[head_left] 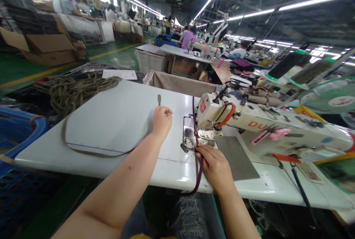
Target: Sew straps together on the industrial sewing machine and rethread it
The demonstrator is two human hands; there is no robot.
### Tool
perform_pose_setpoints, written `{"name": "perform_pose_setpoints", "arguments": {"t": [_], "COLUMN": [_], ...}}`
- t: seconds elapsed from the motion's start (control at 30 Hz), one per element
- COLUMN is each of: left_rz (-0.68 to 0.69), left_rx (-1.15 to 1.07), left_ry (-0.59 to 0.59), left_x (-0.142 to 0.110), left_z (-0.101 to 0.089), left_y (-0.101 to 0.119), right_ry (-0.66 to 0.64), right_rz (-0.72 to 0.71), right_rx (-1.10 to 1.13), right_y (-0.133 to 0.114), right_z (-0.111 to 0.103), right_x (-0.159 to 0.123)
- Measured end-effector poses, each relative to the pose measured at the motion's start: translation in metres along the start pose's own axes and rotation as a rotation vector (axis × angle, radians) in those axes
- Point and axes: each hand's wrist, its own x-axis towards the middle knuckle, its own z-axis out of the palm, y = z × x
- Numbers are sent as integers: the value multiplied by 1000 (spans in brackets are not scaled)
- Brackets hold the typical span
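My left hand (162, 121) is closed over the tabletop, left of the sewing machine. A flat end of an olive strap (159, 99) sticks out beyond its fingers; the grip itself is partly hidden. The strap loops left along the table's front edge to a tangled pile. My right hand (215, 165) pinches a dark purple cord (200, 176) just in front of the metal needle plate (189, 132). This cord runs back past the presser foot and hangs over the front edge. The sewing machine (222, 115) stands to the right of the cord.
The olive strap pile (74, 91) lies at the table's left back, near a white paper (119, 74). Pink-handled snips (270, 134) rest on the machine. A blue basket (24, 135) stands left, a cloth-lined bin (177, 84) behind, a fan (332, 96) right. Other people sit farther off.
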Motion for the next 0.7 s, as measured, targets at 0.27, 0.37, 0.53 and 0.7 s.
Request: {"name": "perform_pose_setpoints", "arguments": {"t": [0.27,0.37,0.53,0.7], "left_rz": [1,-8,-12,-4], "left_rx": [20,21,34,39], "left_ry": [-13,-12,-19,-25], "left_x": [0,-1,-1,0], "left_z": [0,-1,-2,-2], "left_y": [1,2,4,4], "right_ry": [23,26,35,30], "right_rz": [-28,-30,-28,-17], "right_rx": [-16,-18,-12,-19], "right_y": [4,4,4,3], "right_z": [1,2,2,2], "right_x": [-1,-1,-1,-2]}}
